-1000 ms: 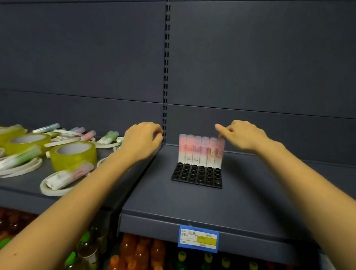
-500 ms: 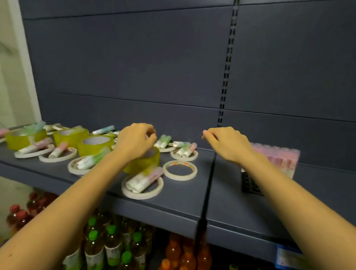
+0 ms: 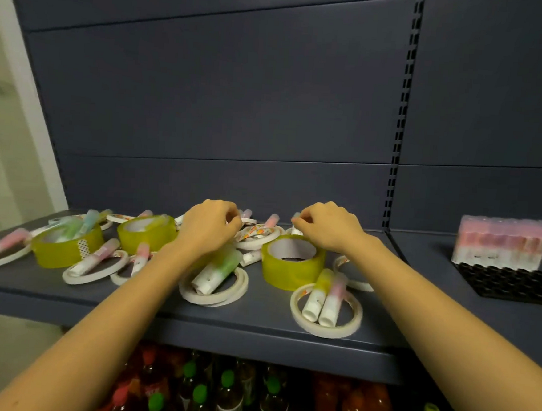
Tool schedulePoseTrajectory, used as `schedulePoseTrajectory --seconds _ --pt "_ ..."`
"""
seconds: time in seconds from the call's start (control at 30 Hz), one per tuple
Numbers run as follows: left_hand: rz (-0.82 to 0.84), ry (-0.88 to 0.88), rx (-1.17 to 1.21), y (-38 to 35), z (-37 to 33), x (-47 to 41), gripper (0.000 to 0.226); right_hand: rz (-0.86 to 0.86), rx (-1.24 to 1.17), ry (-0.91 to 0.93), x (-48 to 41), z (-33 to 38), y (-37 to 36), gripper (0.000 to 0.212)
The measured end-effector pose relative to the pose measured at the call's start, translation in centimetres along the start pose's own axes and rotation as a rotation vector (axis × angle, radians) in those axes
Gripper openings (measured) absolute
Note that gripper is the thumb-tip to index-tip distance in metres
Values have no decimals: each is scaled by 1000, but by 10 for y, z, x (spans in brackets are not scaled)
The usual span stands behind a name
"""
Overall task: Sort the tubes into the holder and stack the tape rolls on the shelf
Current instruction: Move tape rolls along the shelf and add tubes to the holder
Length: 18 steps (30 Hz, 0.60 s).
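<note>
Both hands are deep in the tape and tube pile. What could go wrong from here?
1. The right hand reaches over the yellow tape roll. Drawing back low might bump it into the two tubes on the white ring near the shelf edge, and they could roll off.
2. The left hand reaches over the green tube lying across stacked rings. A nudge may roll it.

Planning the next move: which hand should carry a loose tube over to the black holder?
Right, probably. The right hand lies nearer the black holder, with a green-tipped tube at its fingertips; the left hand would have to reach across it.
</note>
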State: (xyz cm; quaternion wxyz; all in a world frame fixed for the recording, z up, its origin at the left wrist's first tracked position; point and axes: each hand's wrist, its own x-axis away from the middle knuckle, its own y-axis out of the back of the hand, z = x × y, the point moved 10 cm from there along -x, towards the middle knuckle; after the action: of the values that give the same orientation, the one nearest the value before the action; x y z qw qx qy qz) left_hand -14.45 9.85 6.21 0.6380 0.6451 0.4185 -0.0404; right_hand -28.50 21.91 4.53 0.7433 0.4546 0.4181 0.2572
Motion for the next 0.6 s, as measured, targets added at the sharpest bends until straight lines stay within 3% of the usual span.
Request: schedulePoseTrajectory --seconds 0.17,0.4,0.6 --pt "15 20 33 -2 26 -2 23 32 98 -134 -20 18 -22 48" --pt "18 -37 57 1 32 2 24 38 261 -242 -41 30 -36 31" --pt "-72 -136 96 9 7 1 27 -133 305 -210 -42 26 16 38"
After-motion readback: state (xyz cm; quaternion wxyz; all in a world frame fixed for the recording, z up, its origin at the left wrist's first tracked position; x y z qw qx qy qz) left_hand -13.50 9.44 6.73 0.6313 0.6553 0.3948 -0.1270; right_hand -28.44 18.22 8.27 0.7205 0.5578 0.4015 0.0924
